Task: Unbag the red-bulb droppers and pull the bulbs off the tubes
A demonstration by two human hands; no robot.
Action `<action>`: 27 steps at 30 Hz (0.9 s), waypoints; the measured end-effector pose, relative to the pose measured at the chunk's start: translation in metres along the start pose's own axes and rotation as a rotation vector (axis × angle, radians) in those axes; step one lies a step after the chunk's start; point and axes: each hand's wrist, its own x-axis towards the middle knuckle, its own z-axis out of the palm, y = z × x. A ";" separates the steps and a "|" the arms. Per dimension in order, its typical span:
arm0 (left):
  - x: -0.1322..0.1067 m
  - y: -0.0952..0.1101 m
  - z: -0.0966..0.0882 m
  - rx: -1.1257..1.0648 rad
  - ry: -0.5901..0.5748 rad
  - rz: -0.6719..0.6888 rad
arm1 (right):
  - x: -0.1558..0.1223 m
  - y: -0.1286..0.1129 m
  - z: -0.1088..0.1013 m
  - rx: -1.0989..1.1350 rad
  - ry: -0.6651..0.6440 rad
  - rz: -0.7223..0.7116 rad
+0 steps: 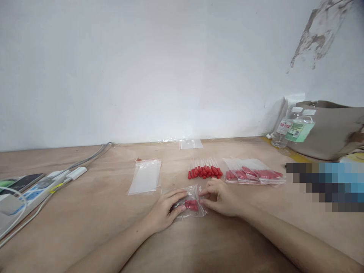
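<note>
A clear zip-lock bag lies flat on the table before me, with a few red-bulbed pieces showing inside. My left hand holds the bag from the left, its fingers over the top and its thumb near the red bulbs. At the bag's right edge, where the seal strip is, my right hand pinches the plastic between thumb and fingers. Just beyond lies a row of loose droppers with red bulbs and clear, thin stems pointing away. Filled bags overlap to their right. A stack of flat bags is at the left.
Another flat bag lies by the wall. At left are a power strip with cables and a phone. Two bottles stand at right beside a grey-brown bag. A pixelated area covers the right edge.
</note>
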 end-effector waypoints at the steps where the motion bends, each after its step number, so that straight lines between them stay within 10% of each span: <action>1: 0.000 0.000 0.000 -0.001 -0.017 -0.005 | -0.001 -0.002 0.003 0.023 -0.009 -0.007; 16: 0.004 0.001 0.006 0.051 -0.001 -0.032 | 0.004 -0.008 0.027 0.162 -0.011 0.104; 27: 0.002 0.006 -0.009 0.238 -0.272 0.032 | -0.003 -0.003 0.005 0.255 -0.140 0.208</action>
